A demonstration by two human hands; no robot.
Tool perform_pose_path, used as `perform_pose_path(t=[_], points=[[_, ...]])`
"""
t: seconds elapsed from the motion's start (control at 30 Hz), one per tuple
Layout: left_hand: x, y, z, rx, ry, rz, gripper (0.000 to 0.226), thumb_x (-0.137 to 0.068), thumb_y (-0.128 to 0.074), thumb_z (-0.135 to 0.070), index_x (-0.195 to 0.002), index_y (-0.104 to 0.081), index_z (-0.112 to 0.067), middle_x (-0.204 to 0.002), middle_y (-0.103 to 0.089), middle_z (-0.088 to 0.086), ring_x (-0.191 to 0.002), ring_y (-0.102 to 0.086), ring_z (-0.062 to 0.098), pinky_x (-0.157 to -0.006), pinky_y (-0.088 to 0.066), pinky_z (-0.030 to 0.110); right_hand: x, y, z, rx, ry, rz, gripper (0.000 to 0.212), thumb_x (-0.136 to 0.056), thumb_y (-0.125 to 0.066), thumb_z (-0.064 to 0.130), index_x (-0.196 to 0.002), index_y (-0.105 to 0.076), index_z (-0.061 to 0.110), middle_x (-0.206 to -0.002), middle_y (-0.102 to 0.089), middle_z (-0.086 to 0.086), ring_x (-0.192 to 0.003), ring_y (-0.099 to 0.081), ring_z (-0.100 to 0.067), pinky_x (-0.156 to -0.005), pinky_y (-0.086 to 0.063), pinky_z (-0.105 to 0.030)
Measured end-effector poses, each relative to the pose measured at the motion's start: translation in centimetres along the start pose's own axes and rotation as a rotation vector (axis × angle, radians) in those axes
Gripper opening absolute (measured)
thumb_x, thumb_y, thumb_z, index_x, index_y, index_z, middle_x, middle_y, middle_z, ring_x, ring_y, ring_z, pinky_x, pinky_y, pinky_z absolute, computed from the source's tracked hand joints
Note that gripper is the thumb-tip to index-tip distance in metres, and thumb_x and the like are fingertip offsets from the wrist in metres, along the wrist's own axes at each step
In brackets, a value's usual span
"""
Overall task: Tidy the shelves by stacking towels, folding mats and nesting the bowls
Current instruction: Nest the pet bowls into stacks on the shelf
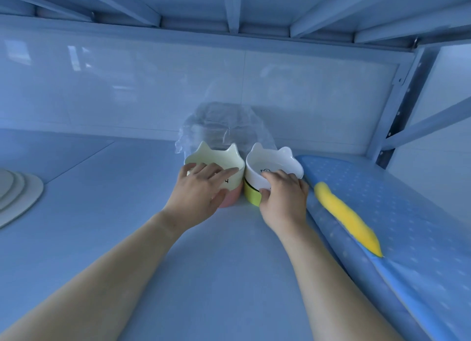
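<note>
Two cat-eared bowls stand side by side on the shelf (127, 200). The left one is a cream bowl (216, 157) nested on a pink bowl (230, 197). The right one is a white bowl (270, 162) nested on a yellow-green bowl (251, 195). My left hand (201, 190) grips the near rim of the cream bowl, fingers inside and thumb outside. My right hand (283, 197) grips the near rim of the white bowl the same way. The two stacks touch.
A crumpled clear plastic bag (224, 126) lies behind the bowls against the back wall. A folded blue dotted mat (382, 213) with a yellow strip (344, 213) lies to the right. A stack of pale flat mats (17, 192) sits at the left edge. Shelf beams run overhead.
</note>
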State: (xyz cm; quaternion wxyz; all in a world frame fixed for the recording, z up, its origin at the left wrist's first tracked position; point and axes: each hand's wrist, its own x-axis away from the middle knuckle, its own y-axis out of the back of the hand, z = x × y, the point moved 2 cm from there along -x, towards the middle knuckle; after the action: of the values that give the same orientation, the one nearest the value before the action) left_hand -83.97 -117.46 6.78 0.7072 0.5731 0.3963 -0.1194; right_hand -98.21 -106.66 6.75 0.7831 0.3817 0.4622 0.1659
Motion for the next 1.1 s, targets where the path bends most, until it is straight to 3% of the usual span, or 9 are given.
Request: perform_pose_path(t=[0.1, 0.23, 0.43, 0.67, 0.93, 1.1], points=[[0.1, -0.1, 0.4, 0.008, -0.005, 0.027, 0.060, -0.073, -0.069, -0.018, -0.129, -0.051, -0.028, -0.102, -0.060, -0.004, -0.092, -0.056, 0.025, -0.093, -0.037, 0.042, 0.1, -0.1, 0.0, -0.016, 0.004, -0.019, 0.031, -0.083, -0.058, 0.020, -0.114, -0.058, 0.021, -0.110, -0.062, 0.002, -0.106, -0.050, -0.025, -0.087, -0.021, -0.031], [0.2, 0.1, 1.1, 0.120, 0.098, 0.007, 0.055, -0.072, -0.073, -0.025, -0.123, -0.054, -0.025, -0.108, -0.059, -0.003, -0.104, -0.052, 0.026, -0.098, -0.032, 0.036, 0.3, -0.2, -0.2, -0.031, -0.004, -0.010, 0.034, -0.082, -0.062, 0.019, -0.115, -0.056, 0.019, -0.111, -0.060, 0.001, -0.106, -0.050, -0.025, -0.092, -0.024, -0.032], [0.5, 0.7, 1.8, 0.199, 0.086, 0.018, 0.036, -0.077, -0.073, -0.023, -0.112, -0.063, -0.019, -0.097, -0.065, -0.002, -0.094, -0.054, 0.026, -0.088, -0.035, 0.028, 0.5, -0.3, -0.3, -0.089, 0.004, -0.037, 0.033, -0.084, -0.061, 0.016, -0.117, -0.056, 0.018, -0.110, -0.060, -0.002, -0.105, -0.049, -0.027, -0.089, -0.024, -0.034], [0.8, 0.6, 1.6, 0.210, 0.135, -0.049, 0.034, -0.075, -0.076, -0.021, -0.107, -0.068, -0.017, -0.088, -0.067, -0.001, -0.087, -0.055, 0.028, -0.079, -0.038, 0.028, 0.5, -0.3, -0.3, -0.069, 0.019, -0.053, 0.032, -0.086, -0.056, 0.013, -0.117, -0.057, 0.021, -0.105, -0.059, -0.002, -0.103, -0.048, -0.026, -0.089, -0.022, -0.033], [0.9, -0.1, 1.0, 0.300, 0.163, -0.053, 0.032, -0.080, -0.071, -0.017, -0.112, -0.066, -0.016, -0.088, -0.064, 0.000, -0.092, -0.048, 0.025, -0.081, -0.035, 0.026, 0.6, -0.3, -0.2, -0.032, 0.041, -0.050, 0.032, -0.081, -0.056, 0.007, -0.111, -0.061, 0.020, -0.101, -0.058, -0.002, -0.099, -0.048, -0.027, -0.092, -0.020, -0.029], [0.7, 0.0, 0.6, 0.199, 0.155, -0.078, 0.034, -0.075, -0.075, -0.020, -0.108, -0.067, -0.018, -0.086, -0.067, 0.000, -0.084, -0.054, 0.030, -0.083, -0.037, 0.030, 0.5, -0.3, -0.1, -0.039, 0.034, -0.040, 0.033, -0.083, -0.058, 0.012, -0.114, -0.060, 0.022, -0.103, -0.059, -0.001, -0.102, -0.048, -0.026, -0.092, -0.021, -0.030]])
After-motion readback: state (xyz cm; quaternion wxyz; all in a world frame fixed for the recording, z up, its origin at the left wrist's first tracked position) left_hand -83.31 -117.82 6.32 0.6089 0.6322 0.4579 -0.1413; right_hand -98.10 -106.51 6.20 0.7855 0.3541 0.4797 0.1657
